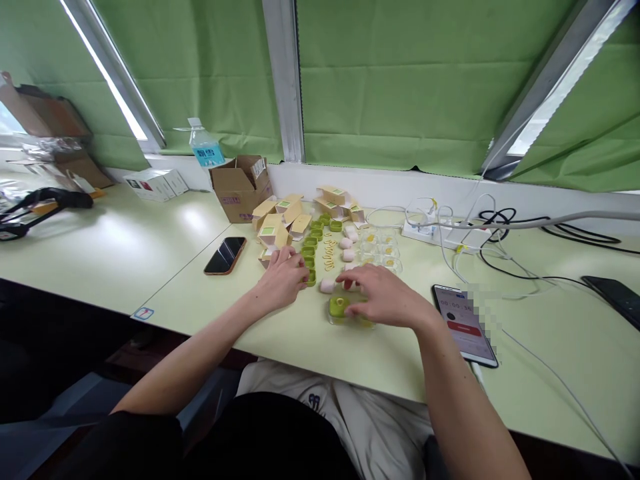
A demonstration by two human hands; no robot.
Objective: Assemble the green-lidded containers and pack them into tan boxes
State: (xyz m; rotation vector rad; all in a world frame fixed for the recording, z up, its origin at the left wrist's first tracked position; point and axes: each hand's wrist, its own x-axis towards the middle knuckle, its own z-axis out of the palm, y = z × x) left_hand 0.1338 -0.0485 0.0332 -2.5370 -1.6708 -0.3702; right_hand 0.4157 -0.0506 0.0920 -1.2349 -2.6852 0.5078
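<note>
My left hand [283, 279] has its fingers bent, with the tips on the nearest green lid [311, 279] of a column of several small green lids [309, 252]. My right hand [383, 293] hovers with thumb and fingers apart, palm down, over a clear container with a green top [339, 307] near the table's front. Part of that container is hidden beneath the hand, and something red [347, 284] shows under its fingers. Between the hands lie a pale pink cylinder [327, 286] and a row of thin yellowish rings [329, 253]. Clear containers [383, 250] with yellow bits inside stand behind my right hand.
Folded small cartons [275, 229] pile up behind the left hand, before a brown cardboard box [241, 190] and a water bottle [204, 143]. A dark phone [225, 256] lies left; a lit phone [465, 327] lies right. Cables trail from a power strip [445, 233].
</note>
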